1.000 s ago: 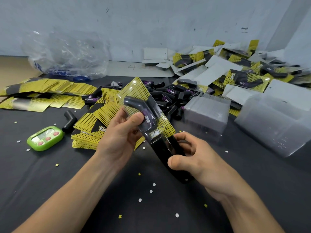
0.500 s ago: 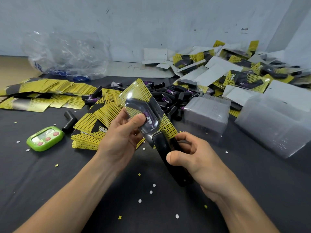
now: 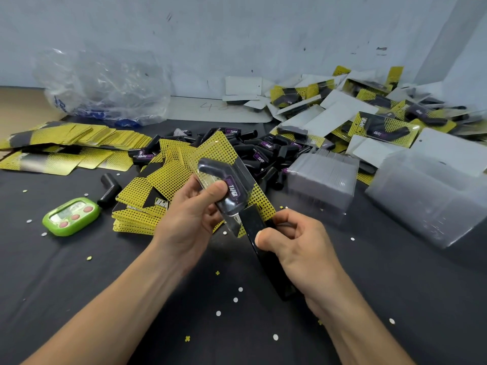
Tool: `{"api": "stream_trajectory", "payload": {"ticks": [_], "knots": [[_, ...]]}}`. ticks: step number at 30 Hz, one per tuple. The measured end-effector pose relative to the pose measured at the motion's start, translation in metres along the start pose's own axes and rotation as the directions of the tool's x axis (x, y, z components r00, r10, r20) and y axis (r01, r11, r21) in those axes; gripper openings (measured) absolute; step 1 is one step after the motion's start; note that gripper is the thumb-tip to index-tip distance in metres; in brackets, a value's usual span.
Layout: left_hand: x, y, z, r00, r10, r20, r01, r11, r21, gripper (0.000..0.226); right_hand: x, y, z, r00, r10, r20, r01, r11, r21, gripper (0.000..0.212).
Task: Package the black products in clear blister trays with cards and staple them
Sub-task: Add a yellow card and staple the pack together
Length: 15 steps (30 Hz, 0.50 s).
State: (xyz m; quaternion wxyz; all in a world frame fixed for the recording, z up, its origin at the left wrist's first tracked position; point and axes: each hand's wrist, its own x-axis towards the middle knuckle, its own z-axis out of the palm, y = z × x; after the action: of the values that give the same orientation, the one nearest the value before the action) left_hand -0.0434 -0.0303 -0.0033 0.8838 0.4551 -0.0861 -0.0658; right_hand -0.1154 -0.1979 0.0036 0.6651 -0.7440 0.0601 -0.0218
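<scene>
My left hand grips a blister pack: a clear tray over a black elbow-shaped product with a purple label, backed by a yellow dotted card. My right hand grips a black stapler, whose nose sits over the pack's lower edge. A stack of yellow dotted cards lies just behind my left hand. Loose black products are heaped behind the pack. Stacks of empty clear trays stand to the right.
A green timer and one loose black product lie at the left. More yellow cards spread at far left, a crumpled plastic bag behind them. Finished packs pile up at back right. Paper dots litter the black cloth.
The stapler's nose has slid slightly up the pack's lower edge, and the pack has tilted a little. Both hands keep their hold.
</scene>
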Motion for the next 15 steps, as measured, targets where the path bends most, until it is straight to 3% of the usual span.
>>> {"api": "stream_trajectory", "payload": {"ticks": [3,5,8,10,12,15], "knots": [[-0.001,-0.003,0.001,0.994,-0.003,-0.105,0.011,0.997,0.074,0.035,0.003,-0.002,-0.017,0.975,0.111,0.193,-0.115,0.993,0.01,0.029],[0.002,-0.001,-0.001,0.981,-0.001,-0.193,0.019,0.996,0.092,0.031,0.004,-0.002,-0.03,0.965,0.149,0.216,-0.152,0.988,-0.003,0.033],[0.006,0.005,-0.005,0.967,-0.038,-0.252,0.047,0.999,0.028,0.026,0.008,-0.002,-0.04,0.993,0.103,-0.051,-0.113,0.961,-0.253,0.031],[0.005,0.005,-0.005,0.975,-0.073,-0.209,0.076,0.997,0.004,0.039,0.013,0.001,-0.041,0.977,0.063,-0.202,-0.16,0.845,-0.511,0.04],[0.003,0.003,-0.003,0.983,-0.12,-0.138,0.123,0.992,0.008,0.046,0.014,0.005,-0.036,0.955,-0.101,-0.28,-0.112,0.75,-0.652,0.035],[0.002,0.002,0.001,0.986,-0.162,-0.025,0.163,0.986,0.029,0.039,0.007,-0.005,-0.026,0.812,-0.492,-0.313,0.191,0.731,-0.655,0.032]]}}
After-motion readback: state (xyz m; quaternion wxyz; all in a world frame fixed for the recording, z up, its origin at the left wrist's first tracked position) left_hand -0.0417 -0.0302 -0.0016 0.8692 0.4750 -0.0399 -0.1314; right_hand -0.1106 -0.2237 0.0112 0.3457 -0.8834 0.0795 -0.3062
